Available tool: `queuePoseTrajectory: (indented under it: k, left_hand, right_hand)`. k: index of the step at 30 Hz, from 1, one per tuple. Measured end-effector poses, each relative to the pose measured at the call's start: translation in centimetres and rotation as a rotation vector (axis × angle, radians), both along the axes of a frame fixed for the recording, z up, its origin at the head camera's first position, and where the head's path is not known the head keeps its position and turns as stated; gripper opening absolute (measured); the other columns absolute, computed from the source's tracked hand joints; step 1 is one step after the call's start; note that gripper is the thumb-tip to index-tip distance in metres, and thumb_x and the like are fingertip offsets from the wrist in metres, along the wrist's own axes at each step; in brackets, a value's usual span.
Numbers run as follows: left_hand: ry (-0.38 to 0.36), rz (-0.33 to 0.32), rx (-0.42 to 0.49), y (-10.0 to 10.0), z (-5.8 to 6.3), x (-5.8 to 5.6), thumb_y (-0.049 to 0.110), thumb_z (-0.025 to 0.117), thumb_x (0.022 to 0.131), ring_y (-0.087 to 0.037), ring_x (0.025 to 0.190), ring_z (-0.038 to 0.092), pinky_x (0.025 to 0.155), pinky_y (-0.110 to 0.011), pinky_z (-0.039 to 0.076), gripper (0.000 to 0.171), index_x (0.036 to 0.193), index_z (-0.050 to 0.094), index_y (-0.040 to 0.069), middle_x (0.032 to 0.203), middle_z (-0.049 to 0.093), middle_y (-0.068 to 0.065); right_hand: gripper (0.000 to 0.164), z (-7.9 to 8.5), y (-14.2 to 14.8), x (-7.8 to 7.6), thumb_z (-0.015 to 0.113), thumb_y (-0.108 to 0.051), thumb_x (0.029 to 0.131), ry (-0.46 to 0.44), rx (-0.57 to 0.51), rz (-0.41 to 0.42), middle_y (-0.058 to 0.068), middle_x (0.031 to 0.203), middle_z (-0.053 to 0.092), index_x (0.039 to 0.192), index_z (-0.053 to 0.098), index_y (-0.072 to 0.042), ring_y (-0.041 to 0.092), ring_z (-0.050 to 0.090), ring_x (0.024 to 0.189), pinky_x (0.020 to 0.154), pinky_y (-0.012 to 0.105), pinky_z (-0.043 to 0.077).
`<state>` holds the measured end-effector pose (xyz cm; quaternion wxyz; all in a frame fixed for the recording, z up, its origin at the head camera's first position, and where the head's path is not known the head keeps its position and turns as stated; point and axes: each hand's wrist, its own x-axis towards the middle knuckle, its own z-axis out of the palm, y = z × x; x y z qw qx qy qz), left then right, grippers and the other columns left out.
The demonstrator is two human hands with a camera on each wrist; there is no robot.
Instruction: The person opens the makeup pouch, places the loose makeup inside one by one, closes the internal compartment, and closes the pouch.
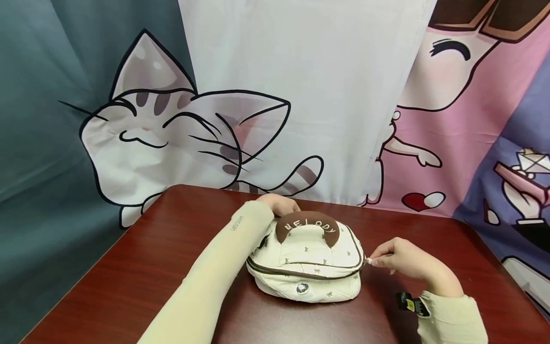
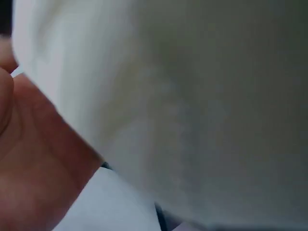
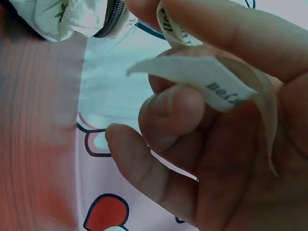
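Observation:
A cream fabric bag (image 1: pixel 307 286) with small bow prints, a dark zipper round its lid and a brown padded handle (image 1: pixel 307 220) lettered "MELODY" sits on the table. My left hand (image 1: pixel 281 204) grips its back left corner, fingertips mostly hidden; in the left wrist view, pale cloth (image 2: pixel 159 106) fills most of the picture beside the palm (image 2: pixel 43 159). At the bag's right side, my right hand (image 1: pixel 406 258) pinches a fabric zipper pull (image 1: pixel 368 261). Close up, that pull is a pale printed ribbon (image 3: pixel 192 74) between thumb and fingers, near the dark zipper teeth (image 3: pixel 114 17).
The reddish-brown table (image 1: pixel 172 229) has rounded far corners. Behind it hangs a cartoon backdrop (image 1: pixel 326 95) with a cat and other figures. A black strap with a small device (image 1: pixel 412 304) is on my right wrist.

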<state>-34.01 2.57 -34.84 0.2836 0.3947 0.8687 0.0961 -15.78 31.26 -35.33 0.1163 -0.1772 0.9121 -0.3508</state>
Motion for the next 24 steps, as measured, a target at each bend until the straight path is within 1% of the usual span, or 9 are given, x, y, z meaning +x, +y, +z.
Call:
queuePoseTrajectory:
  k: [3, 5, 7, 9, 12, 15, 18, 20, 24]
  left_hand:
    - [0.077, 0.038, 0.072, 0.6, 0.1, 0.0, 0.023, 0.056, 0.093, -0.009, 0.058, 0.040, 0.056, -0.022, 0.034, 0.020, 0.076, 0.058, 0.013, 0.066, 0.045, 0.003]
    - [0.154, 0.062, 0.102, 1.1, 0.4, 0.0, 0.026, 0.057, 0.093, -0.009, 0.060, 0.040, 0.058, -0.022, 0.033, 0.021, 0.076, 0.054, 0.014, 0.067, 0.045, 0.004]
    - [0.185, 0.105, 0.126, 1.4, 0.7, 0.0, 0.026, 0.056, 0.094, -0.011, 0.064, 0.041, 0.061, -0.024, 0.034, 0.020, 0.080, 0.053, 0.012, 0.070, 0.045, 0.002]
    - [0.212, 0.146, 0.131, 1.8, 0.9, 0.0, 0.025, 0.053, 0.095, -0.012, 0.068, 0.044, 0.065, -0.025, 0.036, 0.017, 0.087, 0.055, 0.011, 0.076, 0.050, 0.000]
    - [0.246, 0.194, 0.115, 2.1, 1.1, 0.0, 0.026, 0.050, 0.096, -0.014, 0.075, 0.050, 0.071, -0.027, 0.040, 0.017, 0.096, 0.057, 0.010, 0.087, 0.057, -0.002]
    - [0.296, 0.230, 0.096, 2.4, 1.2, -0.1, 0.028, 0.048, 0.097, -0.013, 0.082, 0.053, 0.075, -0.029, 0.042, 0.019, 0.102, 0.057, 0.012, 0.095, 0.060, -0.001]
    - [0.356, 0.271, 0.095, 2.7, 1.2, -0.4, 0.029, 0.048, 0.097, -0.012, 0.084, 0.054, 0.076, -0.030, 0.043, 0.018, 0.101, 0.057, 0.014, 0.096, 0.060, 0.001]
    - [0.385, 0.286, 0.099, 3.0, 1.2, -0.5, 0.029, 0.048, 0.097, -0.013, 0.081, 0.053, 0.073, -0.031, 0.042, 0.017, 0.098, 0.057, 0.014, 0.092, 0.059, 0.000]
    - [0.410, 0.300, 0.099, 3.7, 1.0, -0.8, 0.027, 0.047, 0.097, -0.014, 0.076, 0.051, 0.069, -0.031, 0.040, 0.018, 0.097, 0.057, 0.012, 0.086, 0.056, -0.001]
  right_hand:
    - [0.015, -0.1, -0.1, -0.1, 0.068, -0.017, 0.083, -0.004, -0.002, -0.003, -0.001, 0.070, 0.060, 0.086, 0.071, -0.002, 0.009, 0.052, 0.061, 0.052, 0.032, 0.050]
    - [0.016, -0.1, -0.2, -0.1, 0.069, -0.017, 0.082, 0.007, 0.012, -0.011, 0.000, 0.070, 0.060, 0.086, 0.071, -0.002, 0.009, 0.052, 0.058, 0.050, 0.031, 0.049]
    - [0.015, 0.1, -0.3, -0.1, 0.069, -0.018, 0.082, 0.020, 0.029, -0.020, 0.001, 0.070, 0.061, 0.085, 0.072, -0.003, 0.010, 0.052, 0.056, 0.049, 0.029, 0.047]
    - [0.015, 0.2, -0.4, 0.0, 0.070, -0.019, 0.081, 0.029, 0.041, -0.023, 0.000, 0.070, 0.062, 0.084, 0.072, -0.004, 0.009, 0.051, 0.055, 0.048, 0.027, 0.046]
    - [0.013, 0.5, -0.7, 0.1, 0.070, -0.020, 0.081, 0.023, 0.051, -0.009, -0.002, 0.071, 0.062, 0.082, 0.072, -0.006, 0.007, 0.050, 0.057, 0.047, 0.027, 0.046]
    - [0.011, 0.8, -1.3, 0.1, 0.070, -0.021, 0.081, 0.017, 0.047, 0.025, -0.006, 0.069, 0.060, 0.080, 0.072, -0.010, 0.004, 0.049, 0.058, 0.047, 0.027, 0.046]
    - [0.010, 1.0, -2.2, 0.3, 0.070, -0.021, 0.082, 0.024, 0.034, 0.069, -0.008, 0.068, 0.060, 0.080, 0.072, -0.011, 0.002, 0.049, 0.058, 0.047, 0.027, 0.047]
    - [0.010, 1.2, -3.1, 0.4, 0.069, -0.020, 0.082, 0.053, 0.021, 0.113, -0.009, 0.069, 0.062, 0.080, 0.073, -0.011, 0.001, 0.050, 0.059, 0.048, 0.026, 0.047]
    - [0.009, 1.0, -5.5, 0.4, 0.068, -0.018, 0.083, 0.152, 0.015, 0.221, -0.014, 0.068, 0.058, 0.077, 0.072, -0.013, -0.003, 0.047, 0.060, 0.051, 0.022, 0.044]
